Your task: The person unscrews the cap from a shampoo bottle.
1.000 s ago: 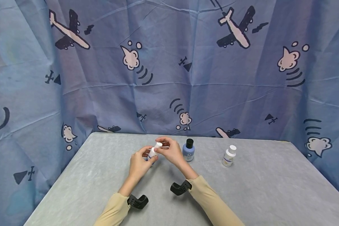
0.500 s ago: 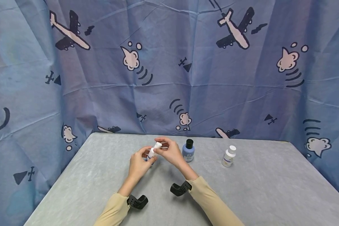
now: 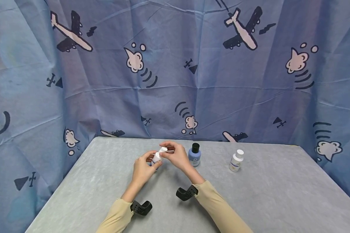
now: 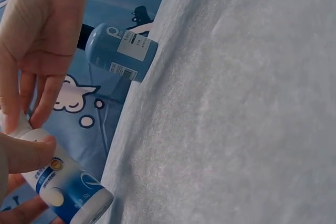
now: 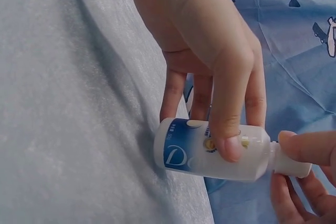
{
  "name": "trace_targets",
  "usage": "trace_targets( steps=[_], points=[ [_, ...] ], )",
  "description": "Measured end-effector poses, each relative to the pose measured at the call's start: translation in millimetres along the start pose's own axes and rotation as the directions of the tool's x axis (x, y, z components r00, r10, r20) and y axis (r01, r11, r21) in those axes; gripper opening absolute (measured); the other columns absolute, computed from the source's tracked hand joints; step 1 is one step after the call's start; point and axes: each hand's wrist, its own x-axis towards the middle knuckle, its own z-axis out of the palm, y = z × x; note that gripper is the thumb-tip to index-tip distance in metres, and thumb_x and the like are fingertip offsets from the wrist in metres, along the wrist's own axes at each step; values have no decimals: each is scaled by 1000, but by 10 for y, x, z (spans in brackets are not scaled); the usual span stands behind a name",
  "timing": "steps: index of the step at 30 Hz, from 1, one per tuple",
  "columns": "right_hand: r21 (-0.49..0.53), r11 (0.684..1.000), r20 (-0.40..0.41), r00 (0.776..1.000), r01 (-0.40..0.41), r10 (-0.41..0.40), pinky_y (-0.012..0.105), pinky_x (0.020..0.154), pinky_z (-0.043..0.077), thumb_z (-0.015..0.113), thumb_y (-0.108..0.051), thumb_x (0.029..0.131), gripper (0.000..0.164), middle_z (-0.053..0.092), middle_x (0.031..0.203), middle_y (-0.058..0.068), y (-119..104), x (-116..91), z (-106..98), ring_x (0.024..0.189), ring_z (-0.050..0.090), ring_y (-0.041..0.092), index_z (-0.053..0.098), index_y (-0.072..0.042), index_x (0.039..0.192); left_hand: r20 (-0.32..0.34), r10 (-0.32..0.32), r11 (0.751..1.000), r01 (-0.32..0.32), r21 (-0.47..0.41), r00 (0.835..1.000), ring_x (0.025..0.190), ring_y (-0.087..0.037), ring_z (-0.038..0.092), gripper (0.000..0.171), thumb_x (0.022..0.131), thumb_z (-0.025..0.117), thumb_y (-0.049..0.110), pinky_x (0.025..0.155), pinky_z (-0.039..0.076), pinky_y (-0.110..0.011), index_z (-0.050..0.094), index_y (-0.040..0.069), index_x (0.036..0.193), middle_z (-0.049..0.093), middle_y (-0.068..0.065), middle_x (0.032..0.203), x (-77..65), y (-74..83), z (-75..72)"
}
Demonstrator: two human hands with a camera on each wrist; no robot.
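In the head view my left hand (image 3: pixel 143 167) grips the body of a small white bottle (image 3: pixel 156 158), tilted with its top leaning right. My right hand (image 3: pixel 178 158) pinches the bottle's white cap (image 3: pixel 163 149) between thumb and fingers. The right wrist view shows the blue-and-white label (image 5: pixel 181 148), with my left thumb pressed on the bottle's side. A short stretch of neck (image 5: pixel 272 153) is visible between shoulder and cap there. From the left wrist, the bottle's base (image 4: pixel 93 209) points toward the tabletop, while my fingers hide most of the cap.
Just right of my right hand stands a blue bottle (image 3: pixel 194 157) with a black cap. Another white bottle (image 3: pixel 236 160) with a white cap is farther right on the grey-covered table (image 3: pixel 268 194). A blue airplane-print curtain (image 3: pixel 163 103) hangs behind the table's back edge.
My right fingers have shifted slightly around the cap, which showed more half a second ago. Left hand, held bottle and the two standing bottles keep their places.
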Motion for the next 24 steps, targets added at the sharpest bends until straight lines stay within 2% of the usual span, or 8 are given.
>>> trace_targets(
  steps=[7,10,18,24],
  points=[
    [55,998,7,1000,6,-7,37,88,55,69,5,82,30,62,117,25,-114,-33,-12,105,63,36,65,4,112,-5,-8,1000,8,-6,1000,83,-26,69,40,75,81,16,76,55,-41,69,7,112,73,-14,91,14,-21,-23],
    [54,999,8,1000,-2,1,35,86,56,68,6,82,31,62,115,26,-176,-52,-22,105,62,38,64,6,112,-13,-10,1000,10,-6,1000,82,-26,69,40,75,81,15,75,55,-40,69,6,112,73,-14,90,18,-35,-29],
    [25,1000,-6,1000,-13,13,32,84,56,73,1,80,30,67,112,15,-25,48,21,103,64,29,69,-3,109,-27,-27,1000,27,-2,999,83,-26,69,40,76,80,16,75,55,-41,68,6,114,73,-14,92,33,-38,-35],
    [-38,999,-32,999,8,-9,35,84,55,76,-5,79,27,68,108,10,-4,69,26,96,63,25,71,-7,106,-39,-37,999,37,-8,999,82,-25,69,40,76,80,16,75,55,-40,68,5,113,73,-15,92,50,-54,-42]
  ],
)
